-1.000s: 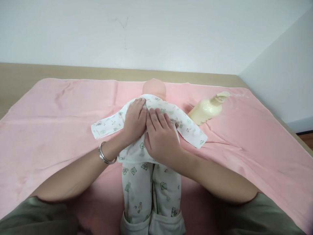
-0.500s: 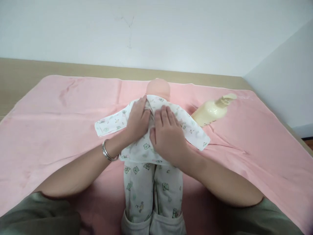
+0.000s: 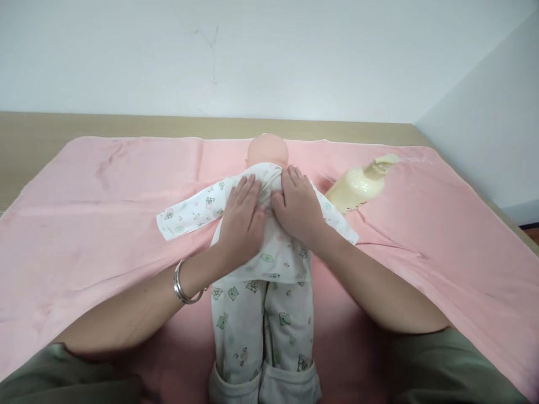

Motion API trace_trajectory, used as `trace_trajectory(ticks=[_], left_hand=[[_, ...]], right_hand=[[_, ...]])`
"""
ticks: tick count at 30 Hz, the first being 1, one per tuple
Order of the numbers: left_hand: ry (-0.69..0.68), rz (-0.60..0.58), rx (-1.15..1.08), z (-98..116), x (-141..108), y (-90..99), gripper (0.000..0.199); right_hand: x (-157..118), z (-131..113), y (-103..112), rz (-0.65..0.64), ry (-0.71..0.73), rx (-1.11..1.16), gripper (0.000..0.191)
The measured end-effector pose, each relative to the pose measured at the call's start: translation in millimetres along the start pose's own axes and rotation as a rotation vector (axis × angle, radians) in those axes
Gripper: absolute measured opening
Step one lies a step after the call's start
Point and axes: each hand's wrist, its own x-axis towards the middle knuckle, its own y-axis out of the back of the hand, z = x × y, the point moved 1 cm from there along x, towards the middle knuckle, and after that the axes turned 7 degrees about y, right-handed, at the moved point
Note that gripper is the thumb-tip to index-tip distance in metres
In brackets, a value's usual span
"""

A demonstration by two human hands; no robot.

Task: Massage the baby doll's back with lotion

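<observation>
Flat and open on the doll's printed top (image 3: 273, 264), the left hand (image 3: 244, 219) is laid; beside it, nearer the collar, the right hand (image 3: 298, 205) is rested, fingers extended, with nothing gripped by either of the 2. The doll (image 3: 267, 150) is stretched out on the pink cloth (image 3: 105, 219), its 2 sleeves spread. Just beyond 1 sleeve, a cream pump bottle (image 3: 357, 188) is seen. Underneath, the cloth is carried by the bench (image 3: 37, 132).

The left hand (image 3: 244, 220) and right hand (image 3: 300, 205) rest on a bald, round-headed doll (image 3: 268, 150) in a white, animal-printed top (image 3: 275, 266), 2 sleeves (image 3: 191, 213) outspread.
</observation>
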Motion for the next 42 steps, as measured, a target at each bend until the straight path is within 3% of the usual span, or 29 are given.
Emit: trace_trajectory(ticks=[4, 8, 13, 15, 33, 39, 42], left_hand=[[0.166, 0.026, -0.128, -22, 33, 6.8, 0.052], [0.109, -0.011, -0.054, -27, 50, 13.2, 0.05], [0.051, -0.015, 0.091, -19, 43, 13.1, 0.05], [0.065, 0.002, 0.112, -18, 41, 12.0, 0.049], [0.151, 0.092, 0.126, -10, 32, 6.8, 0.054], [0.042, 0.122, 0.121, 2, 9, -0.3, 0.053], [0.025, 0.105, 0.105, 1, 9, -0.1, 0.054]], right_hand=[[-35, -35, -4, 0.047, 0.151, -0.082, 0.069], [-41, -42, -4, 0.018, 0.186, -0.047, 0.069], [-8, -11, -1, -0.03, -0.025, 0.069, 0.073], [1, -3, -1, -0.024, -0.044, 0.085, 0.073], [23, 7, -5, -0.082, 0.084, 0.098, 0.076], [32, 14, -1, -0.116, 0.124, 0.081, 0.076], [30, 11, -1, -0.112, 0.125, 0.059, 0.075]])
